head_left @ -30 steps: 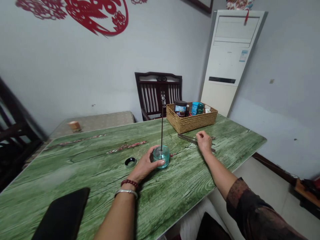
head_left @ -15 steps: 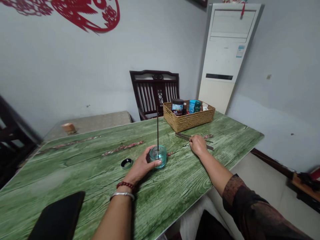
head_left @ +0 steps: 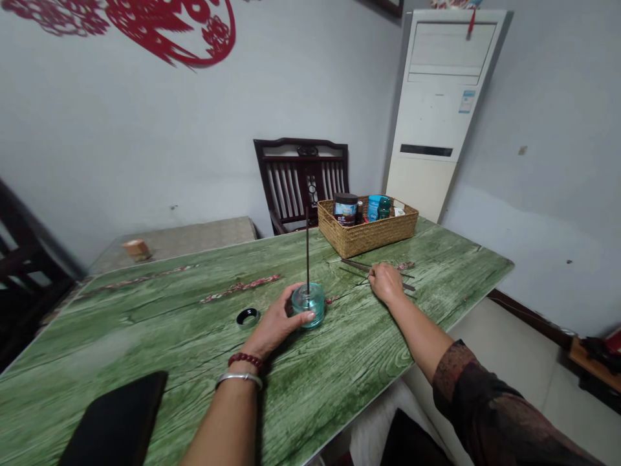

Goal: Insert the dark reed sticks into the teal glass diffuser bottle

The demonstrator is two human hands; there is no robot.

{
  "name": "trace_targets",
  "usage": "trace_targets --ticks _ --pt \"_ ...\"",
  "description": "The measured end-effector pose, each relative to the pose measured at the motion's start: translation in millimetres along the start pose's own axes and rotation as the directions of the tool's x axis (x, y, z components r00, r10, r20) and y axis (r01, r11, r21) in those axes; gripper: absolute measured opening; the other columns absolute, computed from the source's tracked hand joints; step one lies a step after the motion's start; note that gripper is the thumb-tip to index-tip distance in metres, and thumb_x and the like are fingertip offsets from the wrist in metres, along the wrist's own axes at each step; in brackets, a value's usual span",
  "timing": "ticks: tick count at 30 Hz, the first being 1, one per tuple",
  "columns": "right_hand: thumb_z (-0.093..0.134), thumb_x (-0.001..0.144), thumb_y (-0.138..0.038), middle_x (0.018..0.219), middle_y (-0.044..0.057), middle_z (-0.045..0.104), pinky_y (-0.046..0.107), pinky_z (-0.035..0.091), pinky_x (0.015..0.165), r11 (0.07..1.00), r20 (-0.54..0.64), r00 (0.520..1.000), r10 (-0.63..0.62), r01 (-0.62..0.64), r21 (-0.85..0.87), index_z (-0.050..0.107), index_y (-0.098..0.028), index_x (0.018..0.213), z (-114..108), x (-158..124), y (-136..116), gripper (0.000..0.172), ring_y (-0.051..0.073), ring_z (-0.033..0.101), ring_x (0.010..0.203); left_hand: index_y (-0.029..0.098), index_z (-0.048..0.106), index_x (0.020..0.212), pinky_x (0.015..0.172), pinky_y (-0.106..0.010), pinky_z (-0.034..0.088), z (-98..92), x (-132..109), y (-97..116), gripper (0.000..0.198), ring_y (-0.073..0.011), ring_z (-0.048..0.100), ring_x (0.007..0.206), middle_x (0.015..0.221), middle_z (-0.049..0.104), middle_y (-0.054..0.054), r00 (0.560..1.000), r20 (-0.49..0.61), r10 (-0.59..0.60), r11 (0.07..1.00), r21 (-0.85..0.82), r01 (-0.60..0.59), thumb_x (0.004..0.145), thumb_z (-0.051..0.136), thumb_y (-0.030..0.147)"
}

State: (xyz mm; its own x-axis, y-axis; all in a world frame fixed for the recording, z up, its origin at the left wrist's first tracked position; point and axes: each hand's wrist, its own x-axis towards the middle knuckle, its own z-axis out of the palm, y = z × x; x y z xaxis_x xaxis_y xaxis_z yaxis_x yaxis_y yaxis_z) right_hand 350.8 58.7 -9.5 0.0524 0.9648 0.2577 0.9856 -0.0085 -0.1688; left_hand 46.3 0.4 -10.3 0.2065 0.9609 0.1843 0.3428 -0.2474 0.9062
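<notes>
My left hand (head_left: 277, 322) is wrapped round a small round teal glass jar (head_left: 309, 315) on the table. One thin dark stick (head_left: 307, 252) stands nearly upright in the jar. To the right, my right hand (head_left: 385, 283) has its fingers pinched together at several thin dark sticks (head_left: 356, 265) lying on the tabletop, and seems to grip one; its fingertips are partly hidden. More stick ends (head_left: 409, 287) show past the far side of that hand. A dark ring-shaped cap (head_left: 248, 316) lies left of the jar, close to my left hand.
A woven basket (head_left: 369, 243) with jars and bottles stands behind the sticks on the green wood-patterned table (head_left: 194, 349). A black flat object (head_left: 116, 417) lies at the near left. A dark wooden chair (head_left: 305, 175) is behind the table.
My right hand shifts slightly among the sticks, and one stick by its fingertips lies at a different angle. My left hand stays on the jar. The view tilts a little.
</notes>
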Motion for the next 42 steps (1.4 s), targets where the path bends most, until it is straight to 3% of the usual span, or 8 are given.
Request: trace_targets --ticks 10,14,21,27,31,35,38,42 --pt "0.054 0.103 -0.038 0.113 0.015 0.081 0.030 0.050 0.084 1.000 0.075 0.997 0.019 -0.020 0.011 0.081 -0.021 0.109 -4.9 -0.8 -1.7 0.032 0.025 0.076 0.106 0.017 0.061 0.136 0.113 -0.053 0.050 -0.9 1.3 -4.1 0.087 -0.0365 0.070 0.121 0.130 0.075 -0.016 1.000 -0.008 0.016 1.000 0.011 -0.016 0.064 0.087 0.057" --pt "0.068 0.094 -0.047 0.108 0.010 0.082 0.028 0.050 0.083 0.998 0.169 0.985 0.013 -0.022 0.051 0.081 -0.025 0.105 -10.1 0.8 3.9 0.028 0.025 0.076 0.104 0.018 0.061 0.135 0.113 -0.052 0.050 -0.9 0.7 -2.5 0.085 -0.0363 0.070 0.121 0.129 0.076 -0.015 1.000 -0.004 0.020 1.000 0.014 -0.020 0.064 0.087 0.056" --pt "0.066 0.092 -0.032 0.110 0.011 0.082 0.028 0.051 0.085 1.000 0.234 0.972 -0.006 0.001 0.023 0.083 -0.024 0.104 -18.1 0.4 9.0 0.023 0.026 0.076 0.107 0.018 0.059 0.136 0.115 -0.052 0.048 -0.8 -0.6 -0.3 0.086 -0.0362 0.069 0.123 0.132 0.074 -0.015 1.000 0.004 0.009 1.000 0.003 -0.010 0.064 0.086 0.056" --pt "0.052 0.100 -0.028 0.114 0.015 0.081 0.029 0.050 0.087 1.000 0.147 0.989 0.017 -0.019 0.016 0.083 -0.021 0.108 -21.0 -2.7 3.5 0.033 0.026 0.076 0.108 0.019 0.061 0.134 0.113 -0.052 0.050 -0.3 0.3 0.1 0.085 -0.0365 0.070 0.122 0.131 0.074 -0.015 1.000 -0.013 0.014 1.000 -0.002 -0.014 0.062 0.086 0.056" --pt "0.056 0.096 -0.026 0.105 0.011 0.083 0.027 0.051 0.086 0.971 -0.004 0.999 0.037 -0.035 0.237 0.082 -0.021 0.099 -23.1 2.0 3.4 0.027 0.023 0.076 0.100 0.018 0.062 0.134 0.115 -0.052 0.048 -0.2 0.1 1.1 0.085 -0.0368 0.070 0.123 0.130 0.075 -0.016 1.000 -0.013 0.017 1.000 -0.001 -0.017 0.061 0.087 0.056" --pt "0.064 0.084 -0.030 0.086 0.006 0.080 0.028 0.053 0.077 0.736 -0.147 0.986 0.083 0.039 0.675 0.079 -0.017 0.093 -31.2 11.3 3.8 0.022 0.020 0.073 0.080 0.019 0.061 0.134 0.115 -0.051 0.048 -0.5 0.4 -0.5 0.083 -0.0361 0.069 0.123 0.130 0.075 -0.015 1.000 -0.005 0.030 1.000 0.000 -0.030 0.064 0.086 0.055" --pt "0.071 0.075 -0.038 0.078 0.004 0.078 0.025 0.051 0.061 0.338 -0.184 0.976 0.119 0.134 0.931 0.074 -0.016 0.098 -45.0 14.0 -1.7 0.032 0.016 0.066 0.063 0.018 0.061 0.134 0.114 -0.052 0.048 -0.5 0.2 -1.1 0.083 -0.0361 0.070 0.121 0.128 0.076 -0.015 1.000 -0.002 0.027 1.000 0.003 -0.027 0.064 0.086 0.055" --pt "0.081 0.070 -0.044 0.083 0.003 0.079 0.021 0.046 0.050 -0.082 -0.190 0.979 0.079 0.197 0.977 0.066 -0.019 0.095 -71.9 4.5 -26.3 0.038 0.011 0.061 0.054 0.019 0.062 0.134 0.113 -0.052 0.049 0.1 -0.9 2.3 0.082 -0.0361 0.070 0.120 0.128 0.076 -0.014 1.000 -0.007 0.026 1.000 -0.004 -0.026 0.063 0.085 0.055"
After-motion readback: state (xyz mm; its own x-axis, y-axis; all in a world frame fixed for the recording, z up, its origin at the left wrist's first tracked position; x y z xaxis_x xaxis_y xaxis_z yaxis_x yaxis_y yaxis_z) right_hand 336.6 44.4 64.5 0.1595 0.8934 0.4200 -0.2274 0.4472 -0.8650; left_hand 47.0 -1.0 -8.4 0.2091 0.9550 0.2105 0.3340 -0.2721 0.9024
